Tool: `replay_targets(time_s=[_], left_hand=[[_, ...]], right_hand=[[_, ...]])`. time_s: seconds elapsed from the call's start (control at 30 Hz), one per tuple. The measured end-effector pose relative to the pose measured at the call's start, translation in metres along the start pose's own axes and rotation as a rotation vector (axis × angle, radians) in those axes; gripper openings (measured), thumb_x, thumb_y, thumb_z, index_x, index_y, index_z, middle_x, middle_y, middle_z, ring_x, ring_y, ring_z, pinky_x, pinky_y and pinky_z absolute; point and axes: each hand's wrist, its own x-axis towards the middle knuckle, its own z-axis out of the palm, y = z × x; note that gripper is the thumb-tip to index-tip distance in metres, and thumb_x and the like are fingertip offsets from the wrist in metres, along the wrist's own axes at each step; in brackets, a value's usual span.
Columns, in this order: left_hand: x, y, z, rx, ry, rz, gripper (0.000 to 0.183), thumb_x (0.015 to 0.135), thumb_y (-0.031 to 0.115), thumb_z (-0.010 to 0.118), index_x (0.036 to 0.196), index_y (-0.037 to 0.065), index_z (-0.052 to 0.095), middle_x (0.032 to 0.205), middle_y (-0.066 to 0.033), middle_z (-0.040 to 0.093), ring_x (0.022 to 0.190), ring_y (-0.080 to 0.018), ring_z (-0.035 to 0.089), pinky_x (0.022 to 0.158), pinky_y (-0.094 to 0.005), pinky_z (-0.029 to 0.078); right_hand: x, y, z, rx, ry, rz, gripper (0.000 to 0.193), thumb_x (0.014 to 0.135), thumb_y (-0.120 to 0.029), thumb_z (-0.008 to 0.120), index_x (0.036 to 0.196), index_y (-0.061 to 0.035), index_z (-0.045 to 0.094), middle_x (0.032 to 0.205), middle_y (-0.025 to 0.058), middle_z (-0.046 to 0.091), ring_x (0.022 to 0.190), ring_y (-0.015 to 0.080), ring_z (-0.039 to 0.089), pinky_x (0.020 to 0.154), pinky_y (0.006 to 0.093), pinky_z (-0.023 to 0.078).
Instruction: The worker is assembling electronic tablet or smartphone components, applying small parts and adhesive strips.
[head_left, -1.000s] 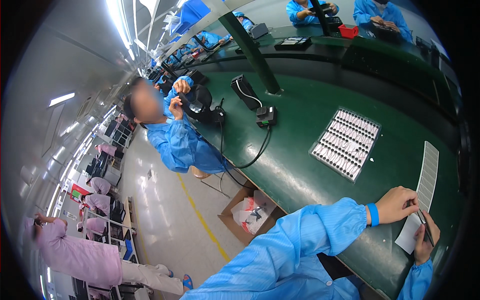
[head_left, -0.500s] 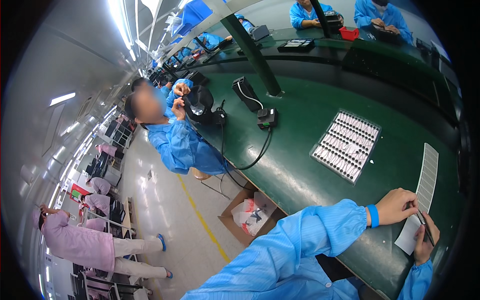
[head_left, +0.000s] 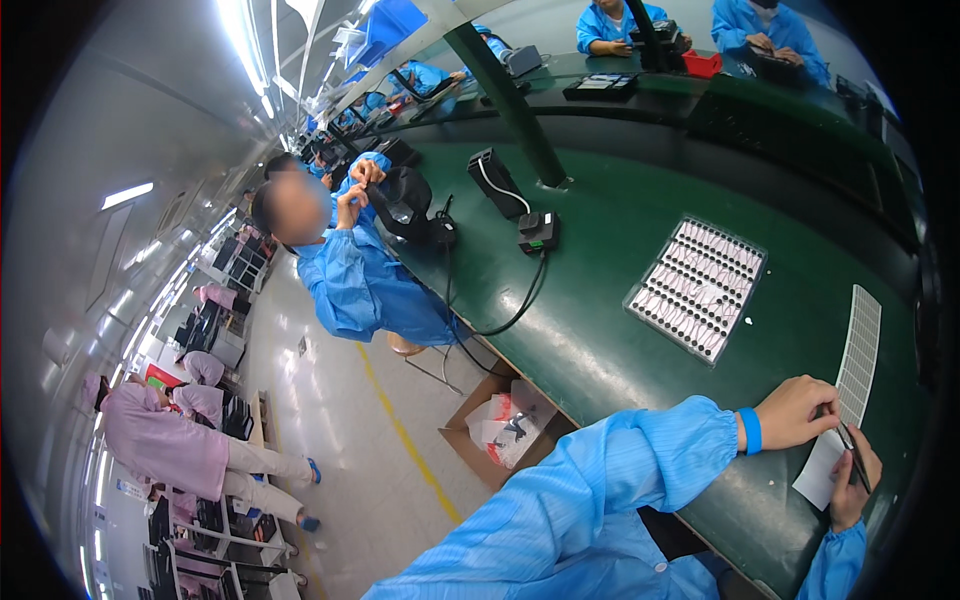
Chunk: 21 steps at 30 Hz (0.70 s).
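Note:
My left hand [head_left: 797, 412], with a blue wristband [head_left: 749, 430], is closed in a pinch at the edge of a long white sheet of small labels [head_left: 858, 350]. What its fingertips hold, if anything, is too small to make out. Right below it, my right hand [head_left: 853, 482] grips dark tweezers [head_left: 857, 462], their tip close to the left fingertips. A blank white part of the sheet [head_left: 820, 468] shows between the hands and lies on the green table [head_left: 600, 290]. Beyond my left hand rests a clear tray [head_left: 697, 288] with rows of small round black parts and white wires.
A black device [head_left: 497, 183] and a small black box with cables [head_left: 537, 232] stand farther left, near a green post [head_left: 510, 115]. A co-worker [head_left: 365, 270] at the left handles a black item. Below the table edge sits an open carton [head_left: 500, 425].
My hands keep nearly the same pose at the label sheet. The co-worker's hands have shifted slightly on the black item, and the person in pink at far left has changed stance.

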Motion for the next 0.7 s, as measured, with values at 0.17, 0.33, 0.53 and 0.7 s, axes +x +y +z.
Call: replay_targets(time_s=[0.17,0.33,0.53,0.7], left_hand=[[0.0025,0.0017,-0.0017,0.000,-0.031,-0.021,0.013,0.081,0.013,0.067,0.077,0.001,0.061,0.068,-0.0119,0.060,0.058,-0.0261,0.057,0.054,-0.0371,0.043],[0.0008,0.0011,-0.0022,0.018,-0.021,0.005,0.013,0.080,0.013,0.067,0.078,0.001,0.061,0.067,-0.0117,0.060,0.057,-0.0248,0.057,0.054,-0.0372,0.043],[-0.0005,0.0034,-0.0022,0.014,-0.033,-0.040,0.013,0.080,0.012,0.067,0.077,0.001,0.061,0.068,-0.0114,0.060,0.056,-0.0243,0.057,0.053,-0.0369,0.043],[-0.0005,0.0034,-0.0014,0.022,-0.013,0.011,0.013,0.080,0.012,0.067,0.077,0.001,0.061,0.068,-0.0114,0.060,0.056,-0.0243,0.057,0.053,-0.0370,0.043]], right_hand=[[0.0047,-0.0014,-0.0031,0.010,-0.019,-0.012,0.031,0.098,-0.013,0.051,0.123,0.0017,0.060,0.074,0.0029,0.056,0.057,0.0076,0.046,0.056,0.0237,0.037],[0.0023,-0.0066,0.0022,-0.027,0.058,0.058,0.031,0.096,-0.016,0.054,0.120,0.0029,0.062,0.061,0.0009,0.051,0.056,0.0113,0.049,0.061,0.0265,0.038],[0.0037,-0.0090,-0.0014,-0.025,-0.001,0.095,0.031,0.096,-0.016,0.054,0.119,0.0028,0.062,0.060,0.0005,0.051,0.058,0.0118,0.049,0.064,0.0272,0.039],[-0.0008,-0.0051,0.0017,-0.040,0.031,0.100,0.031,0.095,-0.015,0.053,0.119,0.0028,0.063,0.060,0.0005,0.051,0.058,0.0122,0.049,0.065,0.0279,0.039]])
